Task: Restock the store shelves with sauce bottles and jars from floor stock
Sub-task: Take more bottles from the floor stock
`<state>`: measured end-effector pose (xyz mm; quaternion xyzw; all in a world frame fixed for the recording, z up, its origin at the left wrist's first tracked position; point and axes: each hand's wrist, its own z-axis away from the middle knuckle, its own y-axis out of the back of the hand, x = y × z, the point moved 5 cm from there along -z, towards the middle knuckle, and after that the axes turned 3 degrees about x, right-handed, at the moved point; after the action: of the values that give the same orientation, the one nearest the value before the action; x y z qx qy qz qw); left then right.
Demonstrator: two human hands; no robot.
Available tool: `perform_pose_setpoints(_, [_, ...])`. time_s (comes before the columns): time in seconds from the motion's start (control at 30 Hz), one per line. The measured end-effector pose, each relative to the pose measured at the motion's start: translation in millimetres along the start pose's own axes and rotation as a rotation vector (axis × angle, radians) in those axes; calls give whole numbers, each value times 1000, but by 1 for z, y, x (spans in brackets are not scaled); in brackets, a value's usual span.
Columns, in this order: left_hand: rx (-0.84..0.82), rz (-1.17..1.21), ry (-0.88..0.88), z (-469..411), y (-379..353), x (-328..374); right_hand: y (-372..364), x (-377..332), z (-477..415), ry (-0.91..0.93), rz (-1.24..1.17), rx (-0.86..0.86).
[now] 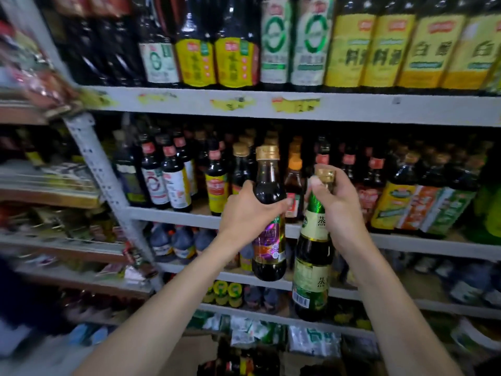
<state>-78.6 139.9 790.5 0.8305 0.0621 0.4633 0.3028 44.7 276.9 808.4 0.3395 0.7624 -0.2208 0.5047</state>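
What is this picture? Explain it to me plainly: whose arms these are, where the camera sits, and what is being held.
No machine here: a person wears a wide-angle camera on the head, looking forward and down, so both bare arms are the wearer's own. The left hand grips a purple-labelled bottle round its shoulder. The right hand holds a green-labelled bottle by the neck, just under its gold cap. Both are raised before a grey shelf crowded with dark sauce bottles; the shelf above carries bigger bottles, some yellow-labelled. Neither held bottle stands on a shelf yet.
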Motion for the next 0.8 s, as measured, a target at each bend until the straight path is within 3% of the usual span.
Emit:
perform_pose_setpoints(0.27, [-35, -2, 48, -46, 91, -116, -144, 20, -6, -78, -33, 7])
perform_pose_setpoints(0.47, [-46, 6, 71, -71, 128, -182, -210, 33, -4, -131, 1, 57])
perform_pose_setpoints(0.6, [66, -104, 36, -88, 136, -192, -227, 38, -6, -148, 57, 85])
perform_pose_setpoints(0.8, [279, -240, -230, -108, 119, -168, -220, 38, -8, -138, 110, 154])
